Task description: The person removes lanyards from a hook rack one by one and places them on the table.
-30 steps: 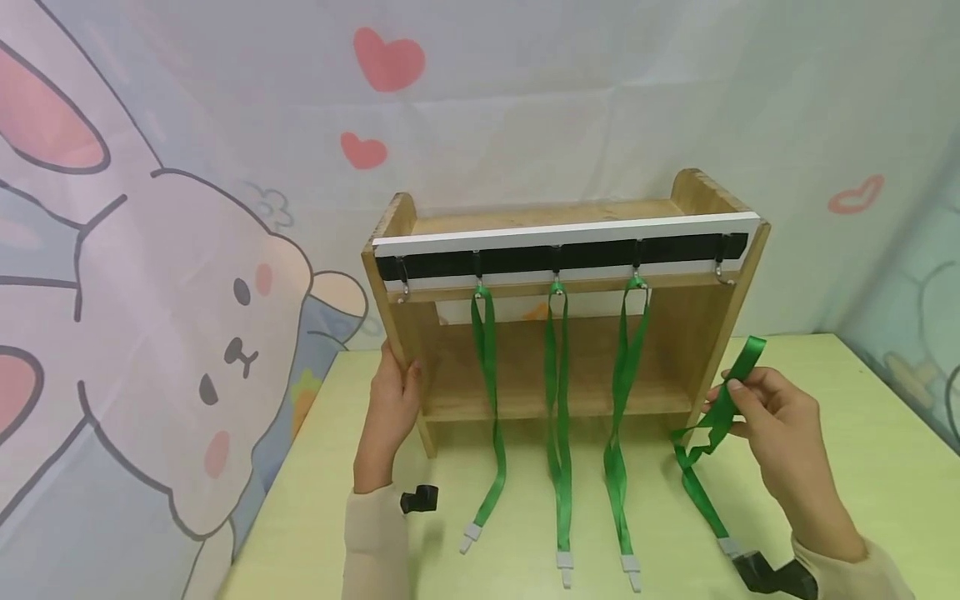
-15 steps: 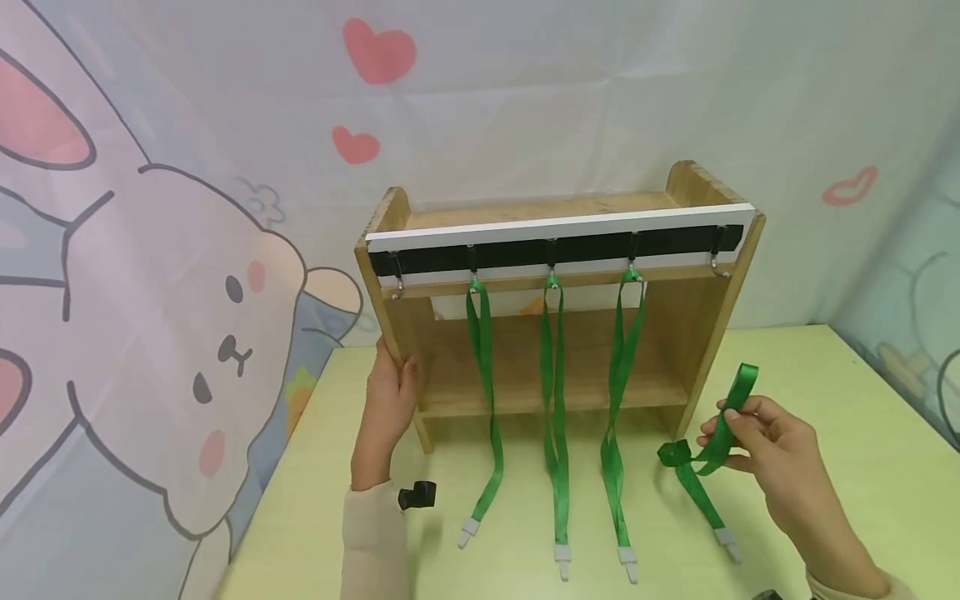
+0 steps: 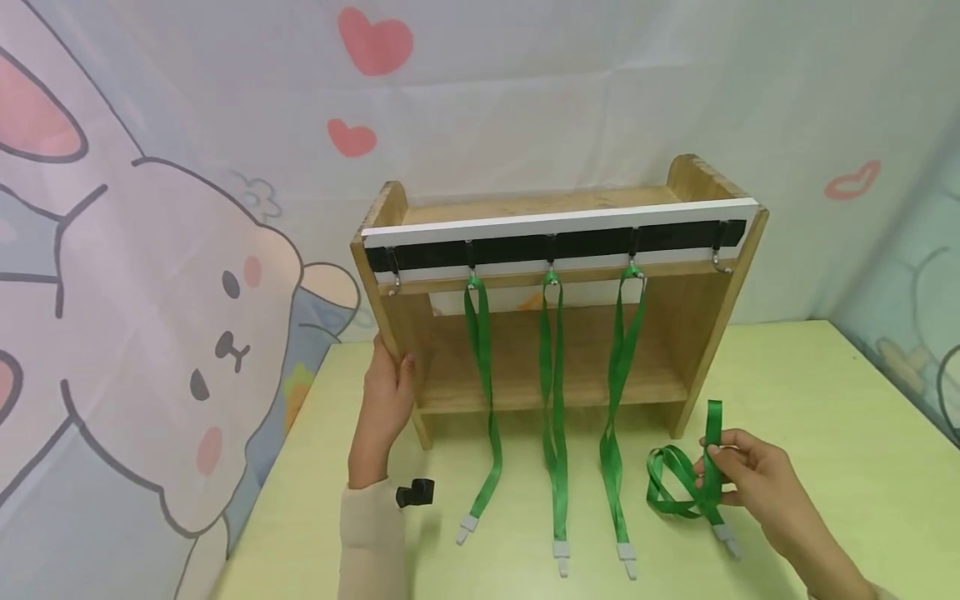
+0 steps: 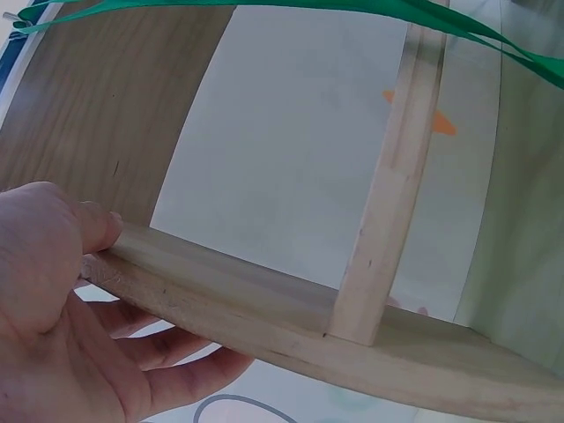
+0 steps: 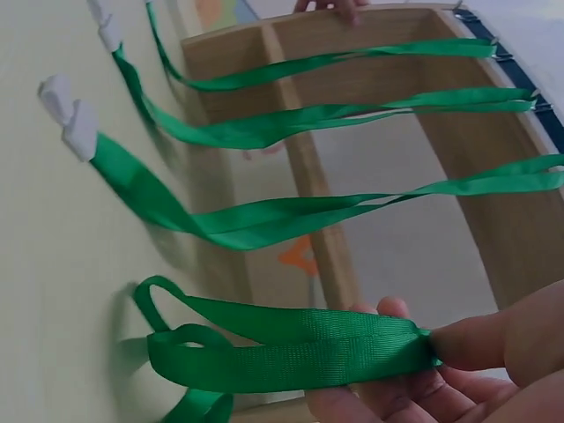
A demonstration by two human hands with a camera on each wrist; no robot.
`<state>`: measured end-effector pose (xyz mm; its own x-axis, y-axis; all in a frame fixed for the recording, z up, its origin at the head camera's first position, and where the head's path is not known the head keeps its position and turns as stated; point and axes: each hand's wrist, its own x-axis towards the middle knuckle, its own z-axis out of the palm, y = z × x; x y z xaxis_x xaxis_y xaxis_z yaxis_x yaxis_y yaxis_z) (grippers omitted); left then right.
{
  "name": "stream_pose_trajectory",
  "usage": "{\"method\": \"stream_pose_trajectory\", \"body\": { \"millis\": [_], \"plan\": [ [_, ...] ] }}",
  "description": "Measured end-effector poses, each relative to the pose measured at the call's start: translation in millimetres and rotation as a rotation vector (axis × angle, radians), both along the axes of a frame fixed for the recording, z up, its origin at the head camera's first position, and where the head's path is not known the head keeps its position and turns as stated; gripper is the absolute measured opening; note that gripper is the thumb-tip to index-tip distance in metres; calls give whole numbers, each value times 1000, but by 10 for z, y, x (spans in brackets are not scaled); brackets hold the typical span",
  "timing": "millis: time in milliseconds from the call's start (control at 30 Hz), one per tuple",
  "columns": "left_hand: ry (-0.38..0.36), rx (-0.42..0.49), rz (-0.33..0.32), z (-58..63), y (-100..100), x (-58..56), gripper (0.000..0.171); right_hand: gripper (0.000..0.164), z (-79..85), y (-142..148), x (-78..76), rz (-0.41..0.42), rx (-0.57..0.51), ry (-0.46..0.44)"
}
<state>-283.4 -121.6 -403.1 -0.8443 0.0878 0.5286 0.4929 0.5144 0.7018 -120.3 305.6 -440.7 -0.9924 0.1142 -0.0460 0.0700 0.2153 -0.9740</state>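
My left hand grips the left side panel of a small wooden shelf. In the left wrist view its thumb lies on one face of the panel and the fingers reach past the edge. Between thumb and fingers, my right hand pinches a green lanyard by its loop end, right of the shelf and low over the table. The rest of that strap lies in loose loops beside the hand, its pale clip nearby. Three similar lanyards, one of them the left lanyard, hang from the middle hooks.
A white rail with a black strip runs along the shelf's upper front and bears several hooks. The left-end hook and right-end hook carry no lanyard. Behind the yellow-green table hangs a cartoon-printed backdrop.
My right hand has moved down with the lanyard, away from the shelf's right side. The strap has dropped into loose loops on the table. My left hand keeps its grip on the panel.
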Motion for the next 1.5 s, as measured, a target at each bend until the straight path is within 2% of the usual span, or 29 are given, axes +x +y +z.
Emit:
{"method": "stream_pose_trajectory", "body": {
  "millis": [267, 367, 600, 733, 967, 1233, 1500],
  "plan": [
    [14, -2, 0, 4, -18, -4, 49, 25, -210, -28, -127, 81, 61, -58],
    [10, -3, -8, 5, -16, 1, 50, 26, -304, -20, -156, 91, 120, -78],
    [-31, -4, -18, -1, -17, 20, 53, 22, -407, 3, -219, 48, 448, -53],
    [-35, -3, -22, -5, -32, 14, 53, 16, -442, 3, -249, 45, 558, -14],
    [-46, -11, -27, -14, -29, 13, 51, 14, -492, -4, -283, 57, 611, 11],
    [-37, -9, -28, -9, -10, 39, 50, 16, -508, -5, -314, 41, 726, 48],
    [3, -22, -25, -8, -25, 24, 50, 20, -491, -7, -299, 35, 731, 26]
  ]
}}
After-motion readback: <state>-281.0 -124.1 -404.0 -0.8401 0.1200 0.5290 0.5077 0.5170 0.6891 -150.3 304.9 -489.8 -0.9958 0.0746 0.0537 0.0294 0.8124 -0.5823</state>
